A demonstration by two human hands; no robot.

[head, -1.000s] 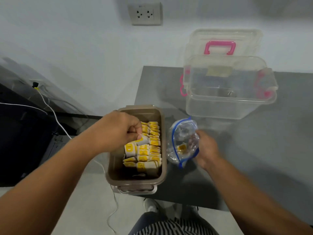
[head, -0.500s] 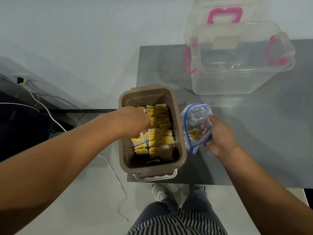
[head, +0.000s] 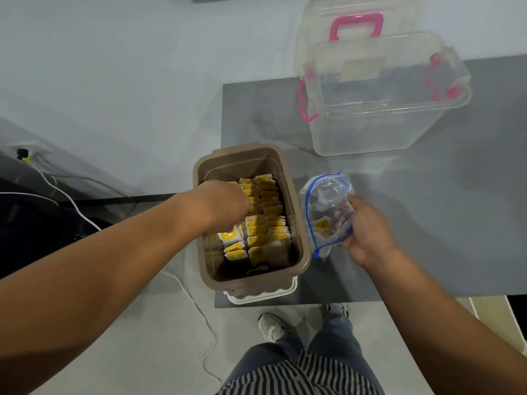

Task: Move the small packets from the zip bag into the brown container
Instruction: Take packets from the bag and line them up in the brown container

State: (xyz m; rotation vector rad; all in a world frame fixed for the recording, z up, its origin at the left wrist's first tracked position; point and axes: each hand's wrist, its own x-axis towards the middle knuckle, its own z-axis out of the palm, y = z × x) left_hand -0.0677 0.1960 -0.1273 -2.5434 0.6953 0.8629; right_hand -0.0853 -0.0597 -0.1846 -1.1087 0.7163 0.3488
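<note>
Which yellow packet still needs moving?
The yellow packet inside the zip bag, which the right hand holds. All the other visible ones already stand in rows in the brown container, where the left hand reaches.

no readable text, yellow packets (head: 258, 232) illegible

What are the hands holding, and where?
Right hand grips the zip bag by its right side. Left hand is among the packets; its hold cannot be told.
</note>
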